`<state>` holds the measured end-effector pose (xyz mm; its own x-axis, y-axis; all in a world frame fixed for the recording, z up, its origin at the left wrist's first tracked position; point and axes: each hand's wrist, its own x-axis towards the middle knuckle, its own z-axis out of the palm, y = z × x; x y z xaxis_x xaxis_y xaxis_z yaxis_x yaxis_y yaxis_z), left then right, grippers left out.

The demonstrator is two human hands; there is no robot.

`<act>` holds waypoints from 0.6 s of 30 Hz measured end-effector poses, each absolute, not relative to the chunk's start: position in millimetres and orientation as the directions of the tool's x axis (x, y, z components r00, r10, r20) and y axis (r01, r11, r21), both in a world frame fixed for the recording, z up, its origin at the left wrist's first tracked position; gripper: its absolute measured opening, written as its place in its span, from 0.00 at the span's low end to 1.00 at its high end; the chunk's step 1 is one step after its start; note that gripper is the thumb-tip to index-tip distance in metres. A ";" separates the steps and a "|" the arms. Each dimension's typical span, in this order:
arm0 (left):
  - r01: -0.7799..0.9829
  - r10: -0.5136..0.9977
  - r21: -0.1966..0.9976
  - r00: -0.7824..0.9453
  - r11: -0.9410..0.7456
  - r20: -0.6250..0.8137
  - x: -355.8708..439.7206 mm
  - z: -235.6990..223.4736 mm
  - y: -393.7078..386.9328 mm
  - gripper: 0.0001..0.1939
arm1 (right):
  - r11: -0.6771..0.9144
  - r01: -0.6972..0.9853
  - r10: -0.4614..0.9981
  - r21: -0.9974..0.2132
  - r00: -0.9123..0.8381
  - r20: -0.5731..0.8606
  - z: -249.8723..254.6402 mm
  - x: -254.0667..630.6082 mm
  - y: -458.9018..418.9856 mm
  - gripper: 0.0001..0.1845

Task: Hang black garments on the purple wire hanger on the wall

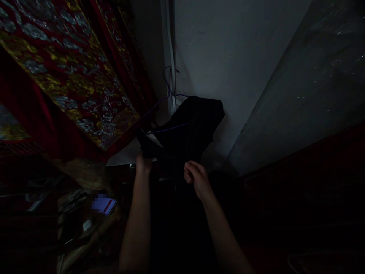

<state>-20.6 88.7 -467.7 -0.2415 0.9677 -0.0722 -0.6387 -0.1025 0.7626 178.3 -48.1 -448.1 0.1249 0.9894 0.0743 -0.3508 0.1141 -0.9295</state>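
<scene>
A black garment (pixel 199 121) hangs on a thin purple wire hanger (pixel 161 101) in front of the pale wall. The hanger's hook is up by the white cables, and its left arm shows outside the cloth. My left hand (pixel 143 163) is at the garment's lower left side, with its fingers mostly hidden by the dark cloth. My right hand (pixel 196 174) is closed at the garment's lower right, its fingers curled together against the black fabric. Dim light blurs the cloth's lower edge into the dark below.
A red cloth with gold and silver embroidery (pixel 85 76) hangs at the left. White cables (pixel 171 45) run down the wall (pixel 234 49). A lit phone (pixel 105 204) lies among clutter at the lower left. Shiny plastic-like sheeting (pixel 308 91) covers the right.
</scene>
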 end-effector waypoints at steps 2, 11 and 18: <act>-0.638 0.956 0.764 -0.272 -0.095 -0.109 -11.5 -476.4 72.8 0.07 | 0.108 -0.344 0.986 -0.933 0.154 0.058 -451.8 179.3 -49.4 0.19; -0.571 0.972 0.811 -0.236 -0.128 -0.012 -10.9 -459.3 2.1 0.15 | 0.030 -0.155 0.987 -0.987 0.163 0.004 -468.8 188.4 -46.3 0.19; -0.417 0.943 0.849 -0.072 -0.324 0.325 14.9 -416.6 -35.0 0.13 | 0.132 0.095 0.988 -0.987 0.070 0.139 -462.1 177.7 -55.1 0.20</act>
<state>14.9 -35.0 -416.6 -0.0722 0.9430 0.3249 -0.4174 -0.3244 0.8488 177.7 -55.1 -462.1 0.0696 0.9879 0.1388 0.0955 0.1319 -0.9867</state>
